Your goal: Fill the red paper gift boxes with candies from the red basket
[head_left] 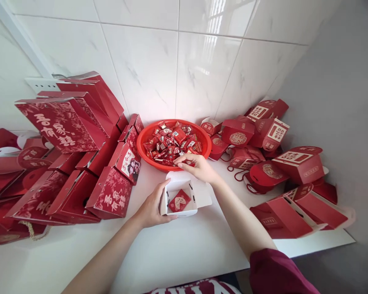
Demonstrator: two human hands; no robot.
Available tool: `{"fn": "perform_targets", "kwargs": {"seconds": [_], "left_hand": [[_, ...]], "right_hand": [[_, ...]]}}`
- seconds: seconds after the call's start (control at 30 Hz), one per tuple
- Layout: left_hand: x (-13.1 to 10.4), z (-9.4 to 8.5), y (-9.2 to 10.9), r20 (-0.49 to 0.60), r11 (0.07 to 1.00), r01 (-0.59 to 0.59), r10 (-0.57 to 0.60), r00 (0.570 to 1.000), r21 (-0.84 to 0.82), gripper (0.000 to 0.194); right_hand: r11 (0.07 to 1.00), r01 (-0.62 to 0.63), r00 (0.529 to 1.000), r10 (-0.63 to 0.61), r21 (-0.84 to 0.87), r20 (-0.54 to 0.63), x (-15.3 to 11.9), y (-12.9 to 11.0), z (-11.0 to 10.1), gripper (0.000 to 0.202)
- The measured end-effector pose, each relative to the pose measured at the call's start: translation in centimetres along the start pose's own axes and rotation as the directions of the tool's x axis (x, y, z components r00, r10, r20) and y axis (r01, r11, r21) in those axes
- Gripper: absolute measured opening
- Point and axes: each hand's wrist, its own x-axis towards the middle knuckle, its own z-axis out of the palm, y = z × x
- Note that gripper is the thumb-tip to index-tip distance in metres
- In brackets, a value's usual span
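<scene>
My left hand (155,206) grips the left side of a small open gift box (188,212), thumb and fingers around its wall. White inside, the box has its flaps spread, and a red wrapped packet (179,201) with a pale printed shape lies in it. My right hand (199,167) reaches over the box to the front rim of a red plastic basket (143,153). Its fingers are pinched close to the wrapped candies (171,143) heaped there; what is between the fingertips, if anything, cannot be made out.
Left of the basket stand rows of red printed boxes (110,196), with larger ones (61,122) stacked on top. Red boxes with cord handles (266,175) are piled at the right. A white tiled wall (147,61) rises behind the white table (184,249).
</scene>
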Motion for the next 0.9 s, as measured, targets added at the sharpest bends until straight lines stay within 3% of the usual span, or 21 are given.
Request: {"fn": "perform_targets", "kwargs": {"seconds": [0.07, 0.13, 0.17, 0.2, 0.23, 0.27, 0.3, 0.4, 0.47, 0.5, 0.63, 0.7, 0.77, 0.9], "left_hand": [[0.0, 0.0, -0.1, -0.003, 1.0, 0.001, -0.001, 1.0, -0.001, 0.111], [0.1, 0.0, -0.2, -0.003, 1.0, 0.009, -0.009, 1.0, 0.0, 0.111], [0.0, 0.0, -0.2, -0.001, 1.0, 0.013, -0.013, 1.0, -0.003, 0.111], [0.0, 0.0, -0.3, 0.002, 1.0, 0.015, -0.015, 1.0, -0.009, 0.111], [0.0, 0.0, -0.3, 0.004, 1.0, 0.015, -0.015, 1.0, -0.016, 0.112], [0.0, 0.0, -0.3, 0.004, 1.0, 0.013, -0.013, 1.0, -0.021, 0.114], [0.0, 0.0, -0.3, 0.001, 1.0, 0.01, -0.01, 1.0, -0.024, 0.115], [-0.1, 0.0, -0.1, -0.007, 1.0, 0.004, -0.005, 1.0, -0.024, 0.113], [-0.1, -0.1, 0.1, -0.009, 1.0, 0.0, 0.0, 1.0, -0.023, 0.112], [-0.1, -0.1, 0.1, -0.009, 1.0, -0.003, 0.002, 1.0, -0.018, 0.112], [-0.1, -0.1, 0.2, -0.018, 1.0, -0.006, 0.005, 1.0, -0.003, 0.11], [-0.1, -0.1, 0.1, -0.017, 1.0, -0.005, 0.005, 1.0, -0.012, 0.109], [-0.1, -0.1, 0.0, -0.008, 1.0, -0.002, 0.002, 1.0, -0.02, 0.11], [-0.1, -0.2, 0.0, 0.005, 1.0, 0.009, -0.009, 1.0, -0.006, 0.11]], "right_hand": [[0.979, -0.057, 0.996, 0.042, -0.195, -0.081, -2.6, -2.0, -1.8, 0.022], [0.828, -0.293, 0.952, 0.205, -0.478, -0.228, -6.3, -4.1, -4.2, 0.031], [0.673, -0.484, 0.872, 0.323, -0.56, -0.367, -8.4, -5.0, -5.6, 0.039], [0.467, -0.683, 0.731, 0.434, -0.562, -0.527, -10.5, -5.6, -6.9, 0.047], [0.243, -0.831, 0.548, 0.514, -0.5, -0.66, -12.5, -5.9, -8.2, 0.055], [0.064, -0.904, 0.38, 0.575, -0.423, -0.724, -14.3, -5.9, -9.4, 0.061], [-0.039, -0.93, 0.273, 0.596, -0.367, -0.755, -15.7, -5.6, -10.3, 0.063], [-0.112, -0.928, 0.179, 0.705, -0.357, -0.686, -18.0, -3.2, -11.8, 0.057], [-0.112, -0.913, 0.188, 0.74, -0.393, -0.646, -18.3, -1.6, -11.6, 0.05], [-0.086, -0.901, 0.223, 0.748, -0.424, -0.626, -18.3, -1.1, -11.4, 0.046], [0.178, -0.807, 0.509, 0.692, -0.563, -0.512, -17.1, -2.2, -10.4, 0.03], [0.244, -0.773, 0.601, 0.579, -0.586, -0.551, -15.5, -3.8, -10.4, 0.03], [0.253, -0.768, 0.632, 0.45, -0.588, -0.631, -13.1, -5.1, -10.9, 0.042], [0.442, -0.695, 0.69, 0.189, -0.566, -0.699, -6.7, -4.9, -13.1, 0.066]]}}
